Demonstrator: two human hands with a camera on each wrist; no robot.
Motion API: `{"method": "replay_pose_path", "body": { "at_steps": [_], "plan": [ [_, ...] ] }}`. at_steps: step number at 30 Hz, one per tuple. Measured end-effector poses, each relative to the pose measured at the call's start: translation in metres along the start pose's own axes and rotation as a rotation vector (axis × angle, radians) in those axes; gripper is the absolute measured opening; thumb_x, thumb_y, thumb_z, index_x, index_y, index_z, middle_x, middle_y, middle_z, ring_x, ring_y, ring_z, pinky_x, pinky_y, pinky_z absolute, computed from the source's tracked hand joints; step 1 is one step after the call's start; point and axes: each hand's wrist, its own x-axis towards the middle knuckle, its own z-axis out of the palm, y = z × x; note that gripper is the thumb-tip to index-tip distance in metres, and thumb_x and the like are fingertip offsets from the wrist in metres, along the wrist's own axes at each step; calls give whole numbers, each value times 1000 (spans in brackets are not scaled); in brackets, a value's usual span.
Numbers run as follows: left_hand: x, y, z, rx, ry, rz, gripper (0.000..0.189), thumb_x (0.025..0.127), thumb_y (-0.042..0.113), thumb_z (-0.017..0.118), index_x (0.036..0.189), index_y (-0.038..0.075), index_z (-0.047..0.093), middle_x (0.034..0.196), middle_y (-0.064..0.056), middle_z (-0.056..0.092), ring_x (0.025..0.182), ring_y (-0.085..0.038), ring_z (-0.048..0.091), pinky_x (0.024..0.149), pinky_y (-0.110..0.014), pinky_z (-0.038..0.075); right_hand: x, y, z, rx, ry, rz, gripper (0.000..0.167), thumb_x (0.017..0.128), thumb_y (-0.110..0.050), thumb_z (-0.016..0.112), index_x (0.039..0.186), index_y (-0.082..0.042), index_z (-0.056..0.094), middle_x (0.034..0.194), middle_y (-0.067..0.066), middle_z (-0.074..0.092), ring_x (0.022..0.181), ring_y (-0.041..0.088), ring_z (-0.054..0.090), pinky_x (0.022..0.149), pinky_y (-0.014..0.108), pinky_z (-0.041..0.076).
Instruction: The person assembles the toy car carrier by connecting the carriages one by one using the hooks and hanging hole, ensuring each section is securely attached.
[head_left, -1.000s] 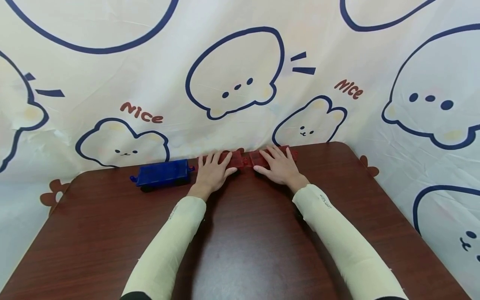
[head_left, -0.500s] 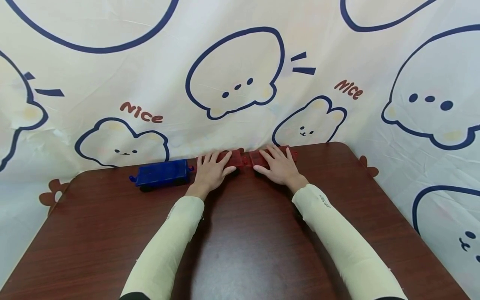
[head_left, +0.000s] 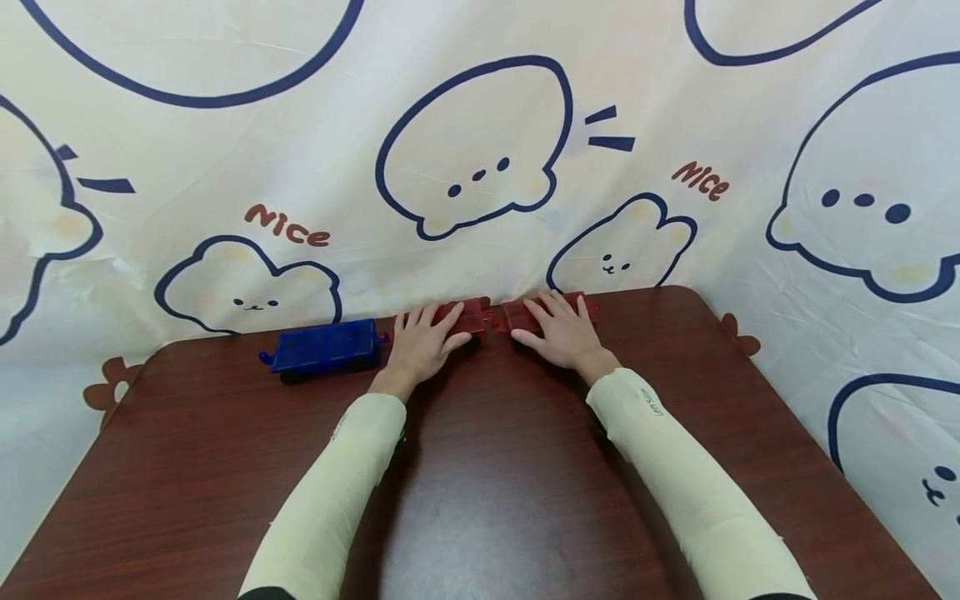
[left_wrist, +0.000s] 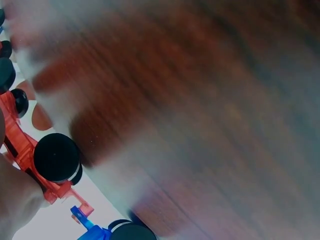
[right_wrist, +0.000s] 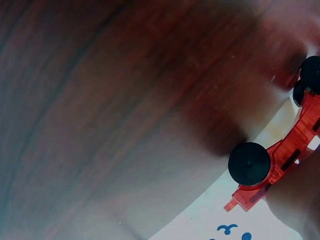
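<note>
Along the table's back edge stand toy train wagons in a row. My left hand (head_left: 420, 343) lies over one red wagon (head_left: 472, 317), fingers spread across its top and thumb at the near side. Over a second red wagon (head_left: 517, 316) my right hand (head_left: 566, 337) rests the same way. Between the two red wagons a narrow gap shows, with small hooks in it. A blue wagon (head_left: 326, 347) stands left of my left hand, its hook close to the first red wagon. The left wrist view shows black wheels (left_wrist: 56, 157) under the red wagon and a blue hook (left_wrist: 82, 212) beside its end.
The dark brown wooden table (head_left: 480, 500) spreads out in front of the wagons. Right behind its back edge hangs a white cloth (head_left: 465, 267) with cartoon drawings, which also covers the sides.
My left hand and its red wagon have shifted slightly left, the blue wagon with them. The gap between the red wagons looks a little wider. My right hand stays nearly in place.
</note>
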Motion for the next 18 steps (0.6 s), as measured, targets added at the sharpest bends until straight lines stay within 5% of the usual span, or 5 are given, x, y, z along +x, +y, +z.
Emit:
{"method": "replay_pose_path", "body": {
  "at_steps": [18],
  "plan": [
    [3,-1,3,7,-27,5,65,104,59,41,161,30,32,159,-14,33,146,-40,26,117,-66,15,3,-1,1,-5,5,5,80,99,-70,38,161,-20,30,167,9,22,154,34,11,119,64,-4]
  ]
}}
